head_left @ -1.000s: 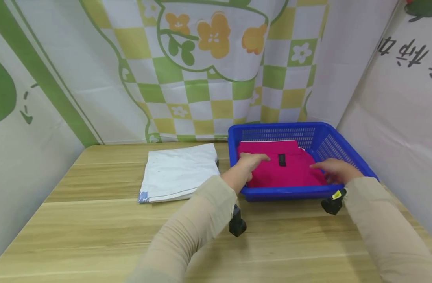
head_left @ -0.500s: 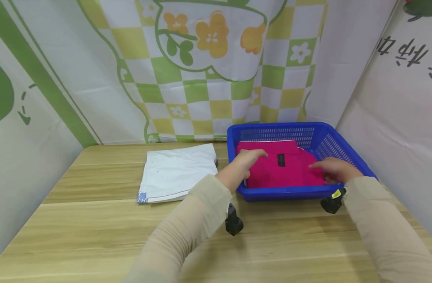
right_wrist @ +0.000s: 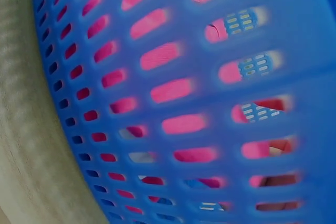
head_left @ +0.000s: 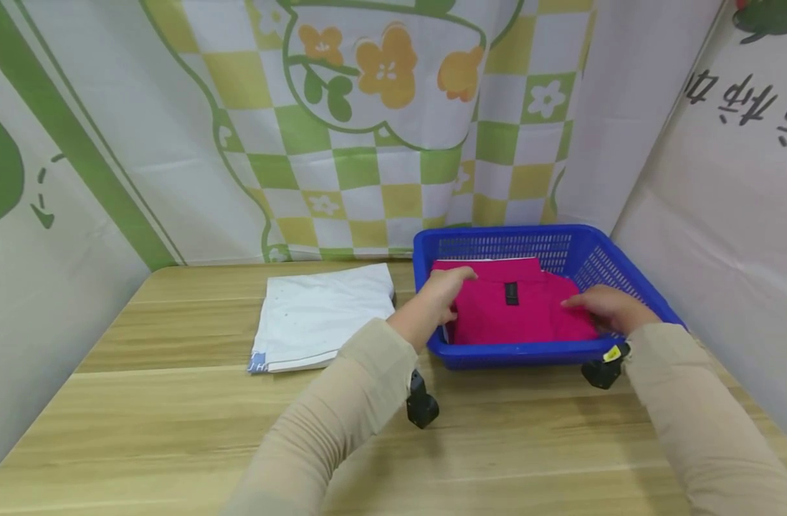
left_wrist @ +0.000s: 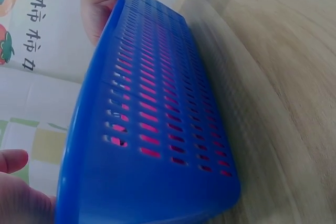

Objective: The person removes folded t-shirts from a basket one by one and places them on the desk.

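A folded crimson garment (head_left: 503,312) with a small black label lies inside the blue plastic basket (head_left: 516,352). At its left edge is my left hand (head_left: 432,297), its upper digit stretched over the cloth and the others lower by the side. My right hand (head_left: 606,304) holds the right edge, thumb above the cloth and fingers tucked below, mostly hidden. In the left wrist view, part of the left hand (left_wrist: 21,198) shows beyond the basket wall (left_wrist: 157,93). Through the slots in the right wrist view, pink cloth (right_wrist: 160,56) is visible.
A folded white cloth (head_left: 325,315) with a blue printed corner lies left of the basket on the wooden table (head_left: 174,430). Patterned curtains (head_left: 368,165) hang behind, and a white wall covering (head_left: 742,186) closes the right side.
My left hand has shifted slightly left. The garment's lower right edge has spread rightward over the right fingers, with a fresh crease. The right hand and basket have barely moved.
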Action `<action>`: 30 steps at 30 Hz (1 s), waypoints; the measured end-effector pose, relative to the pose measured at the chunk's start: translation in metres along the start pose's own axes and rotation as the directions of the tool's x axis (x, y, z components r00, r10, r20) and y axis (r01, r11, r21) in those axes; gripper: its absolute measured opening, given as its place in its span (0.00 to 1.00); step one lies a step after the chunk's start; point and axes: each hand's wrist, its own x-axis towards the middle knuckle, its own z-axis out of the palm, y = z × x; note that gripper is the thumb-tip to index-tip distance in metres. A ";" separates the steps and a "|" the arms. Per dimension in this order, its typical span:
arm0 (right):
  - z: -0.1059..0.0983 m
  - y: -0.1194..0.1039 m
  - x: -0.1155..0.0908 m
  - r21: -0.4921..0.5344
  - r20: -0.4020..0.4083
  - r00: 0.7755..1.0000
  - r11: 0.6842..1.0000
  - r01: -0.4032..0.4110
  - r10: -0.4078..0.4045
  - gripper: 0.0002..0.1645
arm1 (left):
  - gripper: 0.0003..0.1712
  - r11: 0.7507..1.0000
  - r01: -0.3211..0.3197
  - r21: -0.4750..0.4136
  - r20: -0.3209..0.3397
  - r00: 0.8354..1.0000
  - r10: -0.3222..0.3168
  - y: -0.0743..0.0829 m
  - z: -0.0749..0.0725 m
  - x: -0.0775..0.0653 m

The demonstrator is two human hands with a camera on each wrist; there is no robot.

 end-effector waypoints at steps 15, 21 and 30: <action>-0.001 0.003 0.003 -0.170 -0.074 0.995 0.984 0.060 -0.073 0.08 | 0.32 0.999 0.011 0.048 -0.047 0.999 -0.009 -0.008 0.004 0.010; -0.002 0.003 0.004 -0.042 -0.005 0.997 0.997 0.071 -0.071 0.10 | 0.42 0.997 0.017 0.070 -0.084 0.996 -0.011 -0.012 0.006 0.012; 0.000 0.002 0.005 -0.009 -0.045 0.996 0.997 0.079 -0.079 0.21 | 0.33 0.965 -0.133 0.226 -0.104 0.982 0.159 -0.025 0.008 0.042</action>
